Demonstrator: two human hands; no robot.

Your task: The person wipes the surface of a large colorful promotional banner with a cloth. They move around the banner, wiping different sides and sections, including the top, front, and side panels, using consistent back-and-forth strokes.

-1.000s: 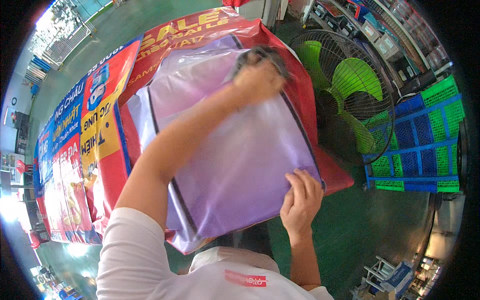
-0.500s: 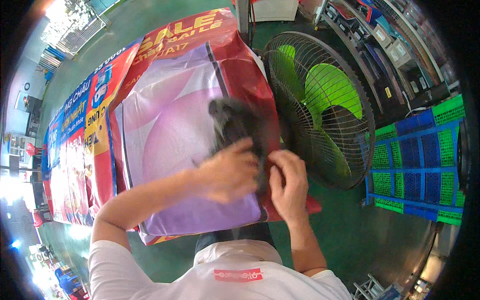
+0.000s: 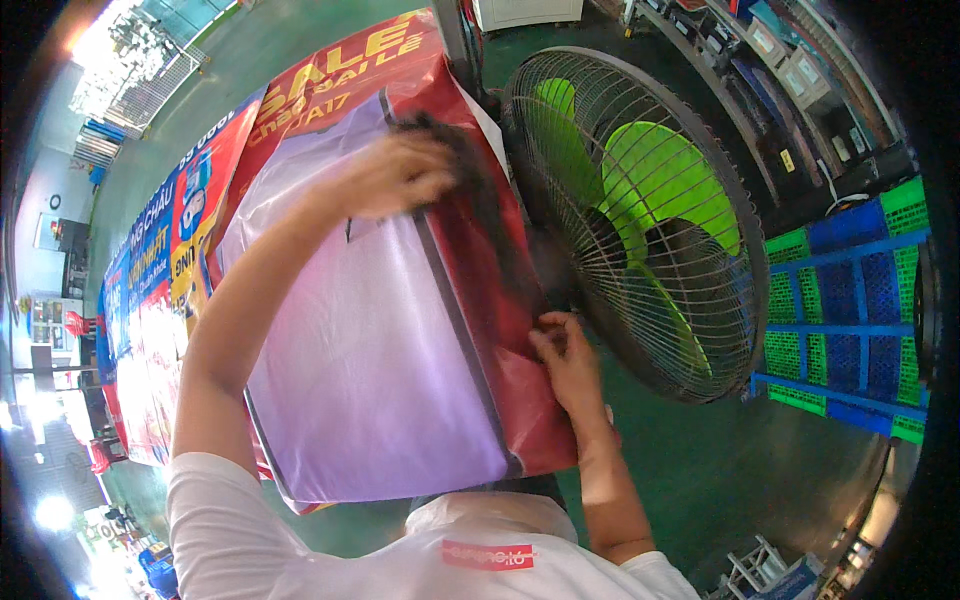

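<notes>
A dark, limp piece of cloth-like material (image 3: 490,205), smeared by motion, stretches across the right part of the banner-covered table (image 3: 365,400). My left hand (image 3: 405,172) is closed at its far end, with the arm reaching forward over the banner. Nearer to me, my right hand (image 3: 568,358) is at the table's right edge with thumb and fingers drawn together by the cloth's near end. The blur hides the exact kind of the dark thing. A thin dark sliver (image 3: 348,230) shows below my left wrist.
A large fan (image 3: 640,220) with green blades stands close against the table's right side. Beyond it are a green and blue crate-like panel (image 3: 845,320) and loaded shelves (image 3: 760,90). Red, blue and yellow printed banners (image 3: 170,270) drape the left part.
The dark material was bunched between both hands; now it is drawn out lengthwise. My left hand has moved forward and left, while my right hand stays near the edge. The view has shifted slightly.
</notes>
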